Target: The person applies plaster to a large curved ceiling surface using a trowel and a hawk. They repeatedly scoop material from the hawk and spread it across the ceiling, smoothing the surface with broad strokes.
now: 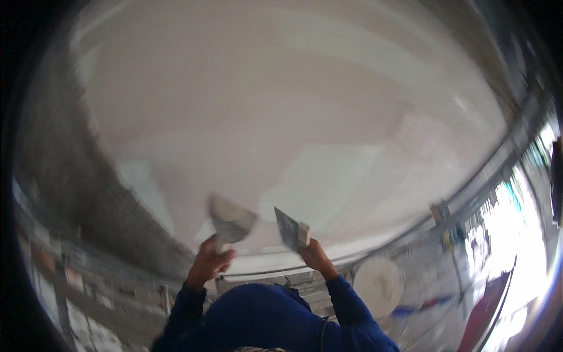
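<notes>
Low in the picture, my left hand (pixel 208 261) grips the handle of a wide putty knife (pixel 231 214), its blurred blade carrying what looks like beige material. To its right, my right hand (pixel 314 255) holds a second putty knife (pixel 287 229), blade tilted up and to the left. Both blades appear against a large pale board surface (pixel 246 88), streaked with whitish and pinkish-beige patches; whether either touches it, I cannot tell. My blue-clothed forearms and body fill the bottom middle.
A grey concrete band (pixel 76 135) borders the board on the left. A round white object (pixel 376 284), perhaps a bucket, sits at lower right, near a blurred blue item (pixel 410 308) and a red one (pixel 481 317). Blurred railings (pixel 61 281) run at lower left; a bright opening (pixel 498 229) is at right.
</notes>
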The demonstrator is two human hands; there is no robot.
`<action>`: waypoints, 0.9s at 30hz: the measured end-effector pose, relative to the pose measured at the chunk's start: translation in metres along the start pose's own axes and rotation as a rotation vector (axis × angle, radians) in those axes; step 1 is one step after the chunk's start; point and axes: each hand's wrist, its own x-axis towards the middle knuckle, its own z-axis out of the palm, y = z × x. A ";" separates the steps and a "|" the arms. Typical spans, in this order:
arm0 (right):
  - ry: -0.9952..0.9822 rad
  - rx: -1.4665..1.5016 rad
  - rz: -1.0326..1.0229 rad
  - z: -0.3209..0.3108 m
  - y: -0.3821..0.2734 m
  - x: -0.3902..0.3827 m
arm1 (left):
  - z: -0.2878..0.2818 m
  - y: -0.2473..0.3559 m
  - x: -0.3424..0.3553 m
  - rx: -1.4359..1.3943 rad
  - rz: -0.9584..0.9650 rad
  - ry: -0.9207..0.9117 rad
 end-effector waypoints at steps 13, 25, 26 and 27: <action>0.623 1.535 -0.094 -0.064 0.084 -0.054 | 0.040 0.157 0.066 0.563 0.668 0.109; 1.144 0.869 -0.811 -0.309 -0.015 -0.122 | 0.020 0.013 0.178 1.076 0.587 -0.407; 1.254 0.676 -0.773 -0.344 -0.028 -0.122 | 0.022 0.006 0.188 1.096 0.612 -0.413; 1.369 0.388 -0.708 -0.385 -0.034 -0.125 | 0.026 0.000 0.200 1.116 0.633 -0.416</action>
